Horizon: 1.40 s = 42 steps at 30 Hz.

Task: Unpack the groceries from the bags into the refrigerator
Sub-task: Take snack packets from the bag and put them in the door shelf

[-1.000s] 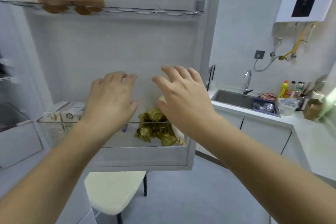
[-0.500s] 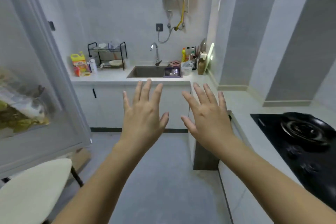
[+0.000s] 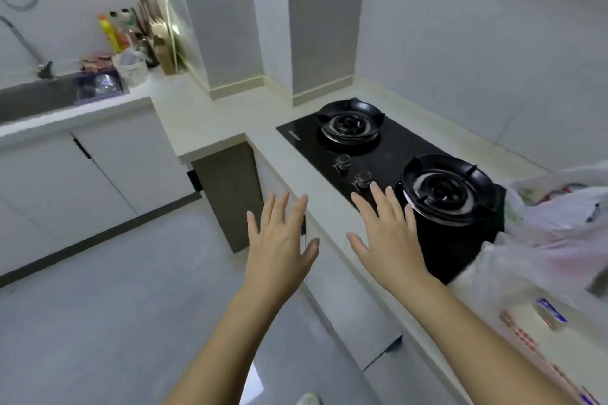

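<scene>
Along the right-hand wall runs the white worktop [image 3: 197, 115], with a black gas hob [image 3: 391, 154] let into it. At the hob's near end slump the bags [image 3: 559, 233], thin whitish plastic, too blurred to name what is inside. The plastic lies against the hob's edge, just beside the near burner [image 3: 444, 189]. The refrigerator is out of view, so each item has to be carried away from here. Both hands are empty, fingers straight and spread. The right hand [image 3: 388, 240] hovers over the hob's front edge and the left hand [image 3: 279, 250] over the floor just off the worktop. Neither touches anything.

The main risk, as I judge it, is the limp plastic. Tugged by one side, a bag could sag open and tip its load onto the burner grate, or over the worktop's front edge to the floor. Holding the mouth with both hands would guard against that. Dragging a bag across the hob could snag it on the grate prongs and tear it. No flame shows, but I cannot tell whether the burner is warm, and film against hot metal would melt. Smallest, the two knobs [image 3: 363, 178] sit right at the right hand's fingertips, and a sweep toward the bags could nudge one.
</scene>
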Each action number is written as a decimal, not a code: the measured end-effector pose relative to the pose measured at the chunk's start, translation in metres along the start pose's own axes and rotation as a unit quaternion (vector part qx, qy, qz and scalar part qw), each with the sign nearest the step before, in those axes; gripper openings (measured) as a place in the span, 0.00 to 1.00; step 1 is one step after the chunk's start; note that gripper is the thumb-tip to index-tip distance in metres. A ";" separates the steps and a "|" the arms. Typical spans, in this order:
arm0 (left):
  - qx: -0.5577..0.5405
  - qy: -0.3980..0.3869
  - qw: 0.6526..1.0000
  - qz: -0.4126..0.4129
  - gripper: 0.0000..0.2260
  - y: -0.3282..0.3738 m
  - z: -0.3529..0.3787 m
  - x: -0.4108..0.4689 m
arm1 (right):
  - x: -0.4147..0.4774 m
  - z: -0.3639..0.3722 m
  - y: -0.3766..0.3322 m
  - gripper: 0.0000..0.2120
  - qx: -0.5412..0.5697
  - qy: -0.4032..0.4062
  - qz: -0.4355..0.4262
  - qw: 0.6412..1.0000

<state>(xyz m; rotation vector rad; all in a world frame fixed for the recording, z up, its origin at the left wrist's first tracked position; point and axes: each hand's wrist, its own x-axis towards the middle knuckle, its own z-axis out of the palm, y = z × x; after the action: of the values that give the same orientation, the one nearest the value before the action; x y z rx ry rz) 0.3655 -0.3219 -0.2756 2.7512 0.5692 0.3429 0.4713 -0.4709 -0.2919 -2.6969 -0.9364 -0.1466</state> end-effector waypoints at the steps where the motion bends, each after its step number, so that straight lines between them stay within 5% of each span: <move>1: -0.014 -0.012 1.000 0.025 0.30 0.009 0.010 0.009 | -0.002 -0.001 0.013 0.31 0.003 -0.001 0.025 1.000; 5: -0.056 -0.078 0.988 0.120 0.30 0.050 0.047 0.046 | -0.019 -0.005 0.067 0.28 0.026 0.000 0.142 0.990; 14: -0.187 -0.095 0.928 0.307 0.19 0.148 0.115 0.044 | -0.104 -0.023 0.162 0.12 0.066 0.123 0.295 0.945; 19: -0.177 -0.158 0.897 0.374 0.14 0.201 0.153 0.022 | -0.151 -0.025 0.211 0.09 0.087 0.072 0.398 0.910; 24: -0.128 -0.233 0.872 0.412 0.12 0.242 0.198 0.007 | -0.185 -0.015 0.254 0.07 0.094 -0.067 0.474 0.873; 34: 0.082 -0.320 0.838 0.435 0.18 0.324 0.268 0.016 | -0.211 0.010 0.290 0.30 0.090 -0.222 0.489 0.839; 42: 0.199 -0.326 0.812 0.441 0.06 0.337 0.280 0.012 | -0.212 0.021 0.293 0.27 0.095 -0.259 0.478 0.834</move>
<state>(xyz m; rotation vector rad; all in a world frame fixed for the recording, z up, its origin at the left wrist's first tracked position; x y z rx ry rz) 0.5736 -0.6816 -0.4158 3.0485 -0.9398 -0.6088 0.4868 -0.8102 -0.4192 -2.6881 0.3864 0.8557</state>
